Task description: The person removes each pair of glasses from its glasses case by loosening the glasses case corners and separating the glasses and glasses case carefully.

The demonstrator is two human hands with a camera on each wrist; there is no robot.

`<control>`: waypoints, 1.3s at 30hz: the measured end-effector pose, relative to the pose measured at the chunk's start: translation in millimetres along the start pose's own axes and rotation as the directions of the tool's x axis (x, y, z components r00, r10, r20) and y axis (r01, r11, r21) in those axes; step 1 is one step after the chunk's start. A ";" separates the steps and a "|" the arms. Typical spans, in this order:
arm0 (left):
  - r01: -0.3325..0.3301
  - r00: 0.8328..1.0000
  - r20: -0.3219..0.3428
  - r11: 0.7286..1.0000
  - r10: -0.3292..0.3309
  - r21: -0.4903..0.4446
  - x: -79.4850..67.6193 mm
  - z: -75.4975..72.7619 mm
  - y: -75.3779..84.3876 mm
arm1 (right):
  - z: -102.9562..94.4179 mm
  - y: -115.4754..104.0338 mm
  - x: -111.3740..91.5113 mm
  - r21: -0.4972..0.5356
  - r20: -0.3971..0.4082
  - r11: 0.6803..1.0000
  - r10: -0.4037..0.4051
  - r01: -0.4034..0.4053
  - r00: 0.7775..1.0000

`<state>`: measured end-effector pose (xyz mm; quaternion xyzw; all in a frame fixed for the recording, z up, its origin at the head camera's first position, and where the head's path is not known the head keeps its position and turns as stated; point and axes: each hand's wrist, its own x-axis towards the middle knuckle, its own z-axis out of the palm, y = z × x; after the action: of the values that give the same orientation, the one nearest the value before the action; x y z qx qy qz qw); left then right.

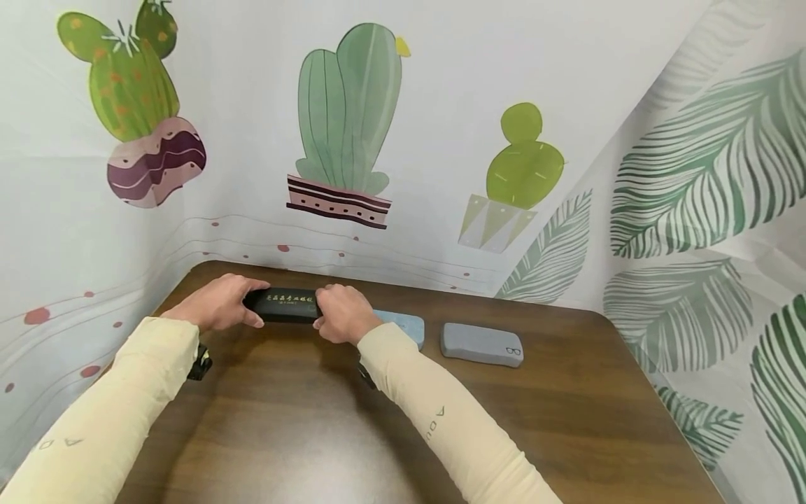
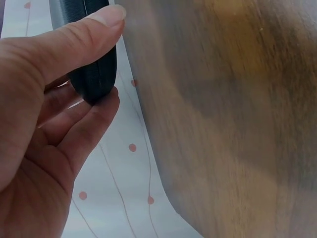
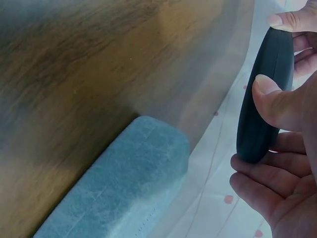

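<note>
A black glasses case (image 1: 286, 306) with gold lettering on its lid is held between both hands over the table's back left part. My left hand (image 1: 223, 302) grips its left end, thumb on the near side and fingers round the far side, as the left wrist view shows. At the other end, my right hand (image 1: 345, 312) grips the case with the thumb (image 3: 267, 94) along its near side. The case looks closed, a thin seam running along its edge. Just right of the right hand lies a light blue glasses case (image 1: 403, 326), partly hidden behind the hand and sleeve.
A grey glasses case (image 1: 481, 344) with a small spectacles print lies farther right on the brown wooden table (image 1: 567, 420). Behind the table's back edge hangs a white cloth (image 1: 441, 140) printed with cacti and leaves.
</note>
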<state>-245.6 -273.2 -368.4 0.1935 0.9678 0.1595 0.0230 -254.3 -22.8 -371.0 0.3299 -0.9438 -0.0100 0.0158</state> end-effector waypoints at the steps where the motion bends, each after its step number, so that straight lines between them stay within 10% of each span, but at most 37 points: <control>1: -0.002 1.000 0.000 1.000 0.002 -0.001 0.1 -0.1 0.2 | -0.8 0.3 -0.9 0.001 -0.003 1.000 -0.005 0.005 1.000; 39: -0.038 0.999 -0.009 0.999 0.038 0.018 -17.8 -4.1 23.1 | -15.3 0.4 -34.1 0.021 -0.003 0.999 -0.049 0.049 0.999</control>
<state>-221.0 -261.1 -357.5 0.2112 0.9654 0.1520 0.0139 -227.3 -1.3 -356.5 0.3533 -0.9354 -0.0003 0.0132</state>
